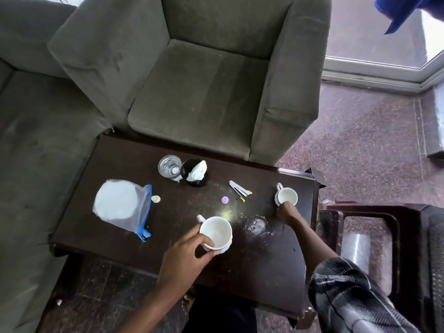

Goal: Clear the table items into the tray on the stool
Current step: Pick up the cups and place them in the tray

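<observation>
Nearest, the left hand (186, 254) grips an empty white mug (216, 233) on the dark table (125, 239). Right of that mug, the right hand (287, 213) clasps a smaller empty mug (286, 197).

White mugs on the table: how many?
2. One near mug at the table's front edge, gripped by the left hand; one far mug near the right edge, held by the right hand. None visibly hidden.
</observation>
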`<state>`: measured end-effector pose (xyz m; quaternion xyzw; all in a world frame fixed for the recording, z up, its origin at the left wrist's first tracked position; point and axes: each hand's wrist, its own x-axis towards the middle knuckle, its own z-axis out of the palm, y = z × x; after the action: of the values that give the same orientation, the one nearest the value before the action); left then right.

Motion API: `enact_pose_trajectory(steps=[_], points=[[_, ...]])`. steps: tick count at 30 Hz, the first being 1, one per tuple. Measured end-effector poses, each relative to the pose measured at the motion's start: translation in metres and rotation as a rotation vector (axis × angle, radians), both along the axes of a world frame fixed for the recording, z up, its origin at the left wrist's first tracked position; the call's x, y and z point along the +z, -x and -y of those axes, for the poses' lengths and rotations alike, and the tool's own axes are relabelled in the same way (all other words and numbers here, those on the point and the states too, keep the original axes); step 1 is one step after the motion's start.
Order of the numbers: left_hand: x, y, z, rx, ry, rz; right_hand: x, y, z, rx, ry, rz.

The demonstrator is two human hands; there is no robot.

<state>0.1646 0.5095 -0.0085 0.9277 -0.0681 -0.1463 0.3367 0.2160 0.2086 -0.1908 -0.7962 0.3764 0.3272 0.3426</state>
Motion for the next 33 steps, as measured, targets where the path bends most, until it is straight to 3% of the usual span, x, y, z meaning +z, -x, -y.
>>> enact_pose_trajectory(steps=[4, 8, 14, 20, 33], points=[[0.005, 0.003, -0.002, 0.009, 0.021, -0.010, 0.018, 0.009, -0.007, 0.150, 0.051, 0.064], [0.015, 0.008, -0.004, -0.049, 0.036, 0.007, 0.074, 0.047, -0.030, 0.174, 0.104, 0.248], [0.040, 0.034, 0.002, -0.157, 0.058, 0.045, 0.182, 0.135, -0.066, -0.010, 0.181, 0.531], [0.066, 0.091, 0.008, -0.314, 0.095, 0.130, 0.261, 0.243, -0.088, -0.123, 0.286, 0.667], [0.097, 0.187, 0.112, -0.570, 0.261, 0.165, 0.300, 0.392, -0.027, -0.306, 0.481, 0.865]])
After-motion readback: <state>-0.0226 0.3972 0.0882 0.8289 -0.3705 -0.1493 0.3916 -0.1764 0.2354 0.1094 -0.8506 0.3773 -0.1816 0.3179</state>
